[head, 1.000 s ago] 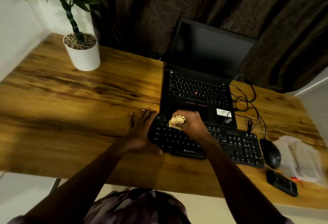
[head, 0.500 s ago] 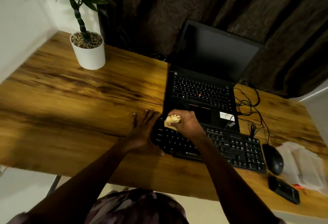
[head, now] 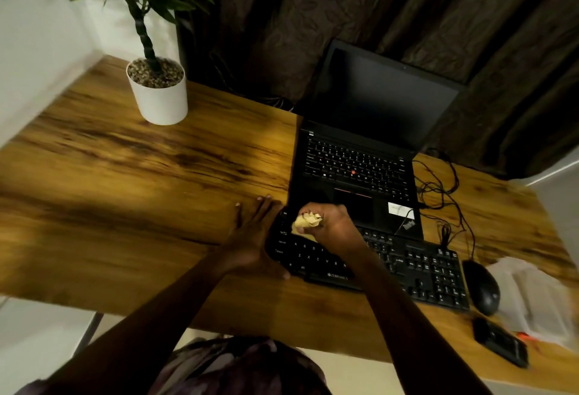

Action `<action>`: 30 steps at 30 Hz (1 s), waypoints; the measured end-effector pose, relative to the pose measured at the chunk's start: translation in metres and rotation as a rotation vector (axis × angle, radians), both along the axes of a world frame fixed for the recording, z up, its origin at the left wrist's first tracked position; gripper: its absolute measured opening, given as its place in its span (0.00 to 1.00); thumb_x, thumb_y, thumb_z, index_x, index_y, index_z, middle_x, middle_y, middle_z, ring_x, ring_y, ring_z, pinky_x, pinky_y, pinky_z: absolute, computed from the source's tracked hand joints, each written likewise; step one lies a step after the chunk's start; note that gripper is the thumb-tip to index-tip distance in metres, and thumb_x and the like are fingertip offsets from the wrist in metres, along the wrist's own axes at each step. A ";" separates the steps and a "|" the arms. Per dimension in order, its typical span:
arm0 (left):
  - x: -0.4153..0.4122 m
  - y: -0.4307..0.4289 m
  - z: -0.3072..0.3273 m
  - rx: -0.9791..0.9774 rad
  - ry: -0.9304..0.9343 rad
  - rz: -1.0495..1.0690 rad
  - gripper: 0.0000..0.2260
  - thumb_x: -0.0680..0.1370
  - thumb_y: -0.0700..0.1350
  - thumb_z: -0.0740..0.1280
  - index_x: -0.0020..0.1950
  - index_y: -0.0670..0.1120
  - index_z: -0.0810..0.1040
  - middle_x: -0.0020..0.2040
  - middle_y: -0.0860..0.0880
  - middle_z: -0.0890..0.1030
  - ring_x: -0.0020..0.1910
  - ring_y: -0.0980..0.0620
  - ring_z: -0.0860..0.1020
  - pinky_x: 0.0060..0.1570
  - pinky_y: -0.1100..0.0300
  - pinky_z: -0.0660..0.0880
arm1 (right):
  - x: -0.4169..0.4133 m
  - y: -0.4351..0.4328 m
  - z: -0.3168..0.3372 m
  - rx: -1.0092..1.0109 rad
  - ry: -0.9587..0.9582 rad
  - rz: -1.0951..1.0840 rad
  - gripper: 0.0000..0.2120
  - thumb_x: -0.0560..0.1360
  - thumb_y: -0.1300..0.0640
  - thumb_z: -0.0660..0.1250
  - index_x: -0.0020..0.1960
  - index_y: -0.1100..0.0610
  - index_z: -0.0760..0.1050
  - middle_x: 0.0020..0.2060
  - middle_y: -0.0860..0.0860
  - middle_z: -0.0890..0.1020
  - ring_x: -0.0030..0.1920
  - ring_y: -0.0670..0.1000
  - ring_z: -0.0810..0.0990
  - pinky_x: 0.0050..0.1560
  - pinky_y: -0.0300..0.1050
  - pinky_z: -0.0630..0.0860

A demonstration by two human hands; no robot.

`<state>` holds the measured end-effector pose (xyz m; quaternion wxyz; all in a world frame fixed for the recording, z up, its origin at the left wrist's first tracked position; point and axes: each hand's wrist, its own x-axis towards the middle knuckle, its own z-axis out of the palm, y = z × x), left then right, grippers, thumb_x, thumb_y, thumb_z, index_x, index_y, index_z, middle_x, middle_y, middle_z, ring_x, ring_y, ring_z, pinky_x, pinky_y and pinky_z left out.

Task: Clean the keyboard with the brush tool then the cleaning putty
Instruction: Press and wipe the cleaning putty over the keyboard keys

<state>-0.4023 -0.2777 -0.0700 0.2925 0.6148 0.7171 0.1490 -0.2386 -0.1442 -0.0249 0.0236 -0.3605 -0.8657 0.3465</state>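
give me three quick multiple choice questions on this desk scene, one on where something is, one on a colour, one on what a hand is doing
1. Where does the mouse lie relative to the external keyboard?
A. left of it
B. right of it
C. on top of it

2. What colour is the plant pot?
A. white
B. red
C. black

3. What is the right hand doing?
A. lying flat on the desk
B. gripping the cleaning putty over the keyboard's left end
C. holding the mouse

Answers:
1 B, the mouse sits just past the keyboard's number-pad end.
2 A, the pot is plain white.
3 B, its fingers curl round the pale yellow lump above the left keys.
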 end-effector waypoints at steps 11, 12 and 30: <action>-0.001 0.001 -0.005 -0.037 0.020 0.005 0.76 0.41 0.87 0.51 0.82 0.52 0.37 0.82 0.50 0.35 0.78 0.51 0.29 0.65 0.44 0.19 | -0.019 -0.010 -0.002 0.019 0.023 0.091 0.15 0.69 0.60 0.78 0.46 0.41 0.81 0.44 0.46 0.85 0.49 0.51 0.84 0.53 0.49 0.80; -0.002 0.002 -0.006 -0.025 0.016 0.005 0.75 0.41 0.87 0.52 0.82 0.52 0.38 0.82 0.51 0.36 0.78 0.51 0.29 0.63 0.46 0.17 | -0.013 -0.006 0.001 0.024 0.025 0.087 0.15 0.70 0.63 0.78 0.46 0.44 0.82 0.43 0.46 0.85 0.47 0.48 0.84 0.50 0.46 0.80; -0.001 0.003 -0.007 -0.012 0.002 0.036 0.72 0.46 0.81 0.65 0.81 0.55 0.38 0.82 0.51 0.36 0.78 0.52 0.29 0.66 0.44 0.21 | 0.034 0.019 0.004 0.073 0.017 0.064 0.12 0.71 0.63 0.77 0.46 0.46 0.82 0.42 0.46 0.85 0.44 0.43 0.83 0.47 0.40 0.77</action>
